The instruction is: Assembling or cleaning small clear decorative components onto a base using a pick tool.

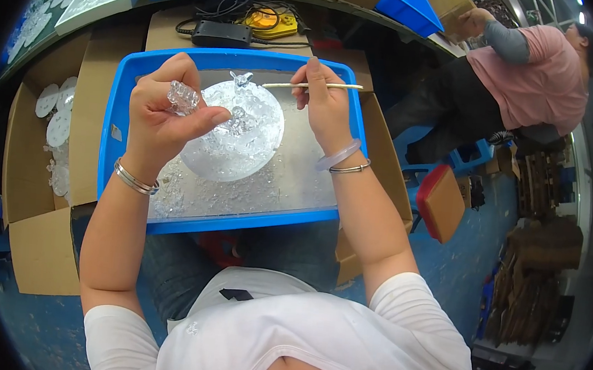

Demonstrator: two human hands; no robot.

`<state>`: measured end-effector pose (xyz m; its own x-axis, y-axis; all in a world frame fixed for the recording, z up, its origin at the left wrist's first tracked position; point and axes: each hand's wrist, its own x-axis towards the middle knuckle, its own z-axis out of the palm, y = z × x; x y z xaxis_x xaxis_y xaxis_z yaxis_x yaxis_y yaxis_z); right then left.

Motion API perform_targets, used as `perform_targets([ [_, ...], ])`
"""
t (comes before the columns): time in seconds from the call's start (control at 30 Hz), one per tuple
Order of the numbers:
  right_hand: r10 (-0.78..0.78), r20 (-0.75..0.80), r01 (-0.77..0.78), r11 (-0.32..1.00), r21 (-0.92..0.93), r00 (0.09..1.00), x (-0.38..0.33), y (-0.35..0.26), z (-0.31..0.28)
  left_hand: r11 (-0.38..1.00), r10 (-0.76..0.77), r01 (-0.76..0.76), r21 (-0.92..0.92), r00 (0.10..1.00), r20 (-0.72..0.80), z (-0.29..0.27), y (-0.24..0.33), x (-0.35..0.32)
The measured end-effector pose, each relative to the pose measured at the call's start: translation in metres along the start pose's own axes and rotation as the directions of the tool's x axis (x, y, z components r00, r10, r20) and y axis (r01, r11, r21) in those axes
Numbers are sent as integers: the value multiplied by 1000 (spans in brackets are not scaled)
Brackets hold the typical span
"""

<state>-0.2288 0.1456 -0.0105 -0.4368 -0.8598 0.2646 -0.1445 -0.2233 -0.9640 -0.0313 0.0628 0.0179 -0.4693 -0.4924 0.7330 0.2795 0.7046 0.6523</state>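
a blue tray (pixel 244 224) sits above the person's lap, its raised rim probably keeping loose bits in. a round whitish disc (pixel 203 166) lies inside, seemingly placed for both hands to reach. the left hand (pixel 165 113) hangs over the disc's left side, fingers curled in toward the thumb; the right hand (pixel 321 102), beyond the disc's right edge, pinches a thin pale stick (pixel 347 86) between thumb and fingers, likely to steer its tip finely. a clear knobbly piece (pixel 183 97) is held between the left thumb and bent fingers, raised perhaps for a better look; a smaller clear piece (pixel 241 78) stands at the disc's far edge, near the stick's tip
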Motion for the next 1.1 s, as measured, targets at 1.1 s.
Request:
perform_targets([
  [1.1, 60, -12, -59, 996, 60, 998, 0, -3, -2, 998, 39, -39, -46, 999, 17, 0, 0, -2],
])
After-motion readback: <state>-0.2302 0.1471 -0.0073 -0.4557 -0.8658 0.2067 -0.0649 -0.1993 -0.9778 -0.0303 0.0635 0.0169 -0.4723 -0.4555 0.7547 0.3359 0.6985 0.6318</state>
